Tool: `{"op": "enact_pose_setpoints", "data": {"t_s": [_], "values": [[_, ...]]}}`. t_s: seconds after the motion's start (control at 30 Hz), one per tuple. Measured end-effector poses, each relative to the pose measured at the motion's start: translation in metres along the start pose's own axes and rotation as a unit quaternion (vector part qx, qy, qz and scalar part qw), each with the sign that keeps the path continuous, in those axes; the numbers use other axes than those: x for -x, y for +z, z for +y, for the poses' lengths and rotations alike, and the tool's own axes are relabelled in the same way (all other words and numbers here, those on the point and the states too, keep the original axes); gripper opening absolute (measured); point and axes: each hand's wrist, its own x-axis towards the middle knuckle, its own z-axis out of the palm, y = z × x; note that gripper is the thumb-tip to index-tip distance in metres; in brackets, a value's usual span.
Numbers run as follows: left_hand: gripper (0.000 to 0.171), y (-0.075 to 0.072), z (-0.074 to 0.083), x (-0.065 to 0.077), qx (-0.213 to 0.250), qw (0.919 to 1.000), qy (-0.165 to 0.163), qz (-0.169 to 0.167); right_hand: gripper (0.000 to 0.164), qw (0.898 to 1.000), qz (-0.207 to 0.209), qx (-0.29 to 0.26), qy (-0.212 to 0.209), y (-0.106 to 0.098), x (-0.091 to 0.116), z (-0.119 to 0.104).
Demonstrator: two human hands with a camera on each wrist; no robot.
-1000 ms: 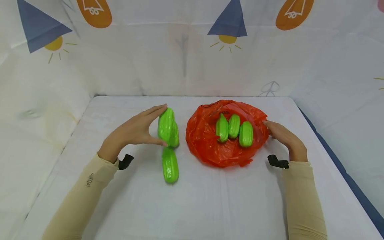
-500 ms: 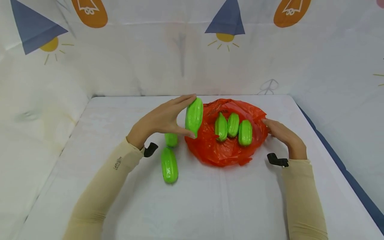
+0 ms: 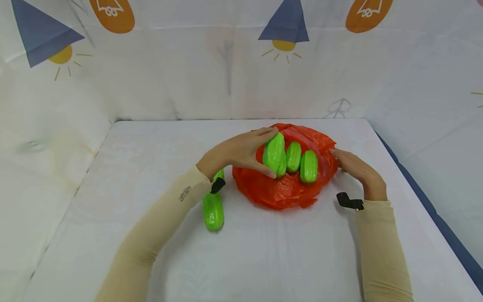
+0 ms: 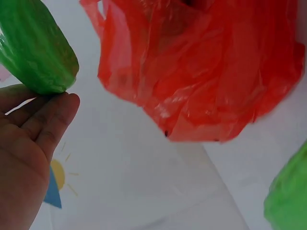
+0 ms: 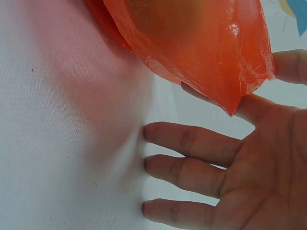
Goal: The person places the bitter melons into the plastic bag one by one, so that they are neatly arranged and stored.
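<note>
A gourd [image 3: 273,153], gripped by its ends between widely spread thumb and fingertips of the left hand [image 3: 243,147], is over the red bag [image 3: 260,191]. Just right of those fingertips, three gourds [image 3: 309,167] lie in the bag, its edge pinched between thumb and forefinger of the right hand [image 3: 356,170]; behind the left fingers, by the wrist, two more gourds [image 3: 213,213] rest on the table [image 3: 283,251].

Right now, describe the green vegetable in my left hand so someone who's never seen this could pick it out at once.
On the white table, find the red plastic bag. Over the bag's left side, the left hand holds one green vegetable. That grip sets it apart: the other vegetables, in the bag or on the table, are unheld.
</note>
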Motion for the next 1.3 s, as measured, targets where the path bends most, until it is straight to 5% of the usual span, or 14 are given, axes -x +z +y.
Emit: {"op": "enact_pose_setpoints", "data": {"t_s": [0.23, 0.47, 0.77, 1.0, 1.3], "values": [[0.118, 0.014, -0.004, -0.021, -0.030, 0.9984, -0.025, -0.040, 0.094, 1.000, -0.004, -0.003, 0.009, -0.001, 0.000, 0.000], [0.113, 0.020, -0.010, -0.035, -0.049, 0.9974, -0.035, -0.040, 0.090, 1.000, 0.003, 0.001, -0.002, -0.001, -0.001, 0.001], [0.114, 0.031, 0.000, -0.042, -0.002, 0.9963, -0.032, -0.080, 0.083, 1.000, 0.002, 0.013, -0.019, -0.001, -0.002, 0.002], [0.113, 0.031, 0.000, -0.048, -0.071, 0.9925, -0.056, -0.081, 0.084, 1.000, 0.000, 0.015, -0.012, -0.002, -0.003, 0.003], [0.117, 0.035, -0.004, -0.058, -0.088, 0.9877, -0.104, -0.077, 0.089, 1.000, -0.008, 0.018, -0.006, -0.001, -0.001, 0.000]]}}
